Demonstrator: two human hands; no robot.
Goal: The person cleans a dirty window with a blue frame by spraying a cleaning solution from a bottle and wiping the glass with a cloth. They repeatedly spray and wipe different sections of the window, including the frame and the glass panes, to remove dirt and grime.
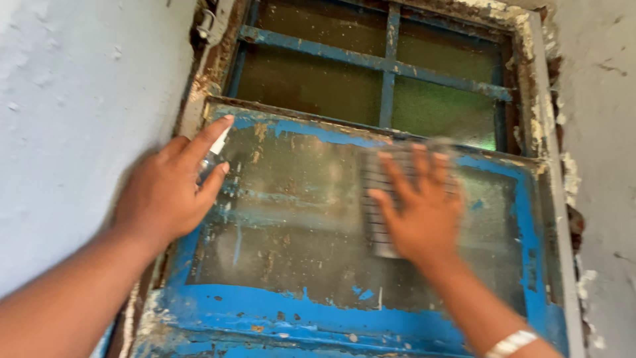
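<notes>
1. The only carrier I see is a blue-framed window pane (291,245), tilted, its paint chipped and the glass grimy.
2. My right hand (421,205) presses a checked cloth (379,199) flat against the glass; the cloth shows under and left of its fingers.
3. My left hand (169,189) sits at the pane's upper left corner, gripping a small spray bottle (213,154).

Whitewashed wall (79,86), barred window (387,73), peeling blue frame (298,311)

This looks like an old house. The window frame (344,318) has blue paint peeling off, the glass pane (298,219) is dirty, and the white wall (73,99) is cracked.
</notes>
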